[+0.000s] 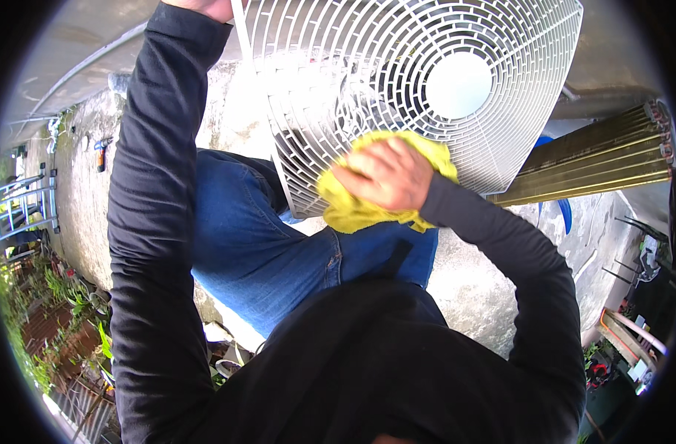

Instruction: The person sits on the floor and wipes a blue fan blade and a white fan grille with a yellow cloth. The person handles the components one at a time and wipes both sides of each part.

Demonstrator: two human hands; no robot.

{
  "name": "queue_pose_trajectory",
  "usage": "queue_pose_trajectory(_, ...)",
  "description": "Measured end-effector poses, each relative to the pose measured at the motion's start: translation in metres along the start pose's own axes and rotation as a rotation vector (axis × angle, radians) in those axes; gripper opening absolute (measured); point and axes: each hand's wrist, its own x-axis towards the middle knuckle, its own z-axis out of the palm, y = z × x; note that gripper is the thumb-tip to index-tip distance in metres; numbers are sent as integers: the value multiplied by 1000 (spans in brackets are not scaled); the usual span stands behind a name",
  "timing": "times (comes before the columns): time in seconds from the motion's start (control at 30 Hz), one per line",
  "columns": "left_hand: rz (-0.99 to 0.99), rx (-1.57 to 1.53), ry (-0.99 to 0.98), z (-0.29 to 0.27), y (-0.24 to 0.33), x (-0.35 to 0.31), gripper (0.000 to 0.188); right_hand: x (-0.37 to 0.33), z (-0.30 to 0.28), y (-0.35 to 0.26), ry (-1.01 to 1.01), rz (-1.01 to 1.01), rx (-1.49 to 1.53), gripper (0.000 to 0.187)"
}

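A white fan grille [460,85], with curved slots around a plain round centre, stands tilted in front of me over my jeans. My left hand [205,6] grips its upper left edge; the top of the picture cuts off most of those fingers. In my right hand [386,174] is a bunched yellow cloth [345,211], pressed against the lower part of the grille. The fingers of that hand are bent over the cloth and slightly blurred.
A finned metal coil [597,155] leans at the right, with something blue behind it. An orange-and-dark tool [100,155] lies on the concrete [79,200] at the left. Beyond are a blue metal frame [27,203] and plants [64,292].
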Motion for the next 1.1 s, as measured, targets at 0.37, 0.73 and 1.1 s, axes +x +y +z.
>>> queue_pose_trajectory(0.37,-22,-96,-104,-8,4,8,41,187,-12,80,554,358,-65,40)
queue_pose_trajectory(0.73,-47,-51,-35,-39,-16,14,54,-96,-14,16,-116,701,-333,83)
queue_pose_trajectory(1.1,-96,-150,-42,-23,-9,6,45,37,-2,63,-63,475,-290,68)
